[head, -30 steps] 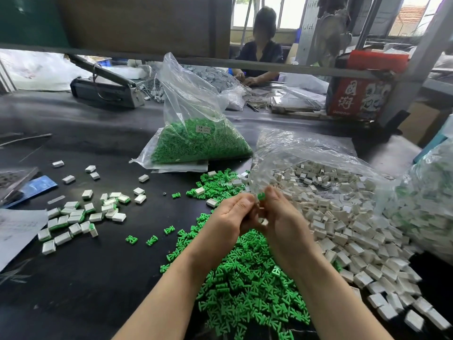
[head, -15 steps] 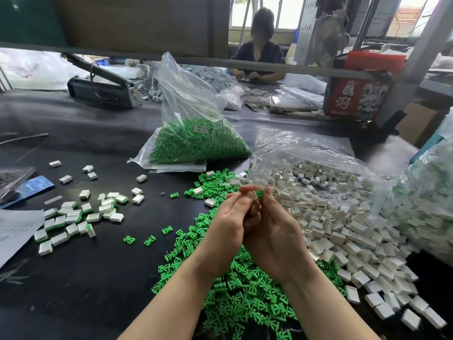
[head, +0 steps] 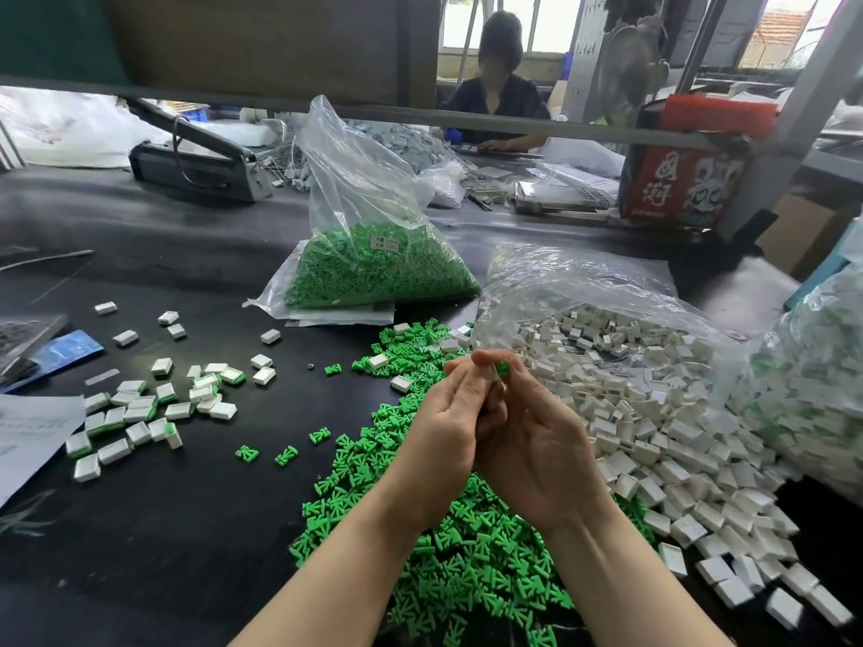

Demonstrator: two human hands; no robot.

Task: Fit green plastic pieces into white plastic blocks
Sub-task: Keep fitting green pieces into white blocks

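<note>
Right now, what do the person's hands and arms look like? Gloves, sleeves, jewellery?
Both are bare: the left hand and right hand wear no gloves, and no rings or watch show. Both forearms are uncovered as far as the frame's bottom edge, so no sleeves are visible. Nails look short and unpainted.

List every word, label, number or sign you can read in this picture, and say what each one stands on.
"国潮", large white characters: on the red box at the far right of the table.
Small white line below those characters on the red box: too small to read.
White label on the clear bag of green pieces: printed lines, too blurred to read.
Paper sheet at the left edge: faint writing, unreadable.
No other text is legible.
</note>
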